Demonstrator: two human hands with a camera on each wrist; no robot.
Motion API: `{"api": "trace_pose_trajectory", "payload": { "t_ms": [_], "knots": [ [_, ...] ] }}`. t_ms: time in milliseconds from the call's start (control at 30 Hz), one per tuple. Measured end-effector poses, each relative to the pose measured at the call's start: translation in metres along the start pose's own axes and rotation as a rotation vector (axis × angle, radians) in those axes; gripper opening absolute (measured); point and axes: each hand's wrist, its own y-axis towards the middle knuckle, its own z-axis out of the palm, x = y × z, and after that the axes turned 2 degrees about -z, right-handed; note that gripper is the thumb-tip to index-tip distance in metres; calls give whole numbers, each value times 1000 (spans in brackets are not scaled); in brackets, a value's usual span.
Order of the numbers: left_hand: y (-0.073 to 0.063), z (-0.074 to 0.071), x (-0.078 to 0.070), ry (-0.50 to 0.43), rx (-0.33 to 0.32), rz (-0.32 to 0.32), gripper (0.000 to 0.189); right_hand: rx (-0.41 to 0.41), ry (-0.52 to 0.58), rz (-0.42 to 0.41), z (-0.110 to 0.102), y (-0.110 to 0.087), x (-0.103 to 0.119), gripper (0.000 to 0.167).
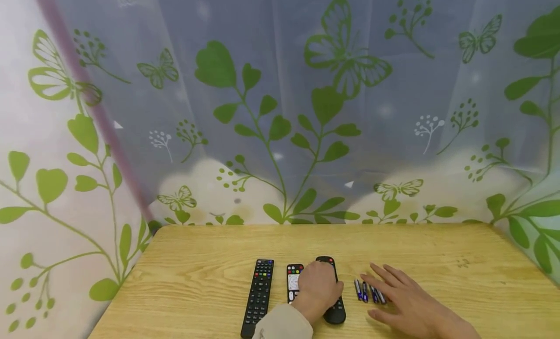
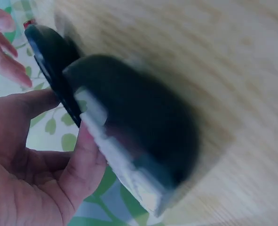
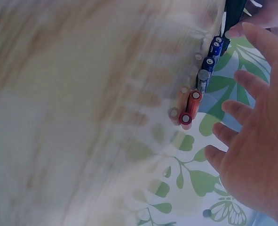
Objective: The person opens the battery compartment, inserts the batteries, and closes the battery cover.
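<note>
My left hand (image 1: 318, 286) reaches over the rounded black remote control (image 1: 336, 312), its thumb along one side and its fingers curled at the other. In the left wrist view this remote control (image 2: 51, 56) lies beyond the thumb; some of the contact is hidden. Close beside those fingers lies a remote control with white keys (image 1: 292, 282), partly covered in the head view. My right hand (image 1: 409, 300) has its fingers spread above the table, near several blue-and-silver batteries (image 1: 365, 291). Two orange-red batteries (image 3: 190, 109) stand out beside them in the right wrist view.
A long black remote control (image 1: 259, 295) lies to the left on the wooden table (image 1: 197, 266). Behind the table's far edge hangs a curtain (image 1: 280, 134) printed with leaves and butterflies, which also runs down both sides.
</note>
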Motion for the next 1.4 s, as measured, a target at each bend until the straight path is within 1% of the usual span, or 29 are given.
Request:
{"api": "trace_pose_trajectory", "payload": {
  "t_ms": [100,200,433,533,633,700,767,867,933,1067,1167,1267,1400],
  "knots": [
    [3,-2,0,-48,-5,-2,30,-13,-9,-12,1,0,0,61],
    [6,-4,-1,-93,3,-9,26,-17,-18,-14,0,0,1,61],
    [11,-8,-2,-91,40,-55,40,-13,-22,-15,1,-1,3,60],
    [13,-7,1,-120,45,-56,43,-18,-28,-16,0,-1,6,59],
    [14,-9,6,-188,65,-53,46,-37,-48,-30,-1,0,10,60],
    [14,-10,11,-278,86,-54,45,-45,-68,-38,-3,0,13,61],
    [15,-11,18,-396,107,-60,43,-52,-71,-33,-5,0,16,61],
    [16,-12,29,-604,136,-59,39,-55,-64,-13,-8,-1,20,61],
    [18,-15,35,-735,149,-49,43,-59,-54,-3,-11,-2,23,60],
    [19,-22,46,-1041,204,-19,54,-76,-64,-12,-14,-1,31,59],
    [18,-26,53,-1260,256,0,53,-83,-70,-18,-17,1,37,58],
    [16,-29,58,-1405,295,16,52,-81,-53,-21,-19,3,44,58],
    [11,-31,62,-1522,319,38,53,-104,-57,-21,-22,6,53,59]
  ]
}}
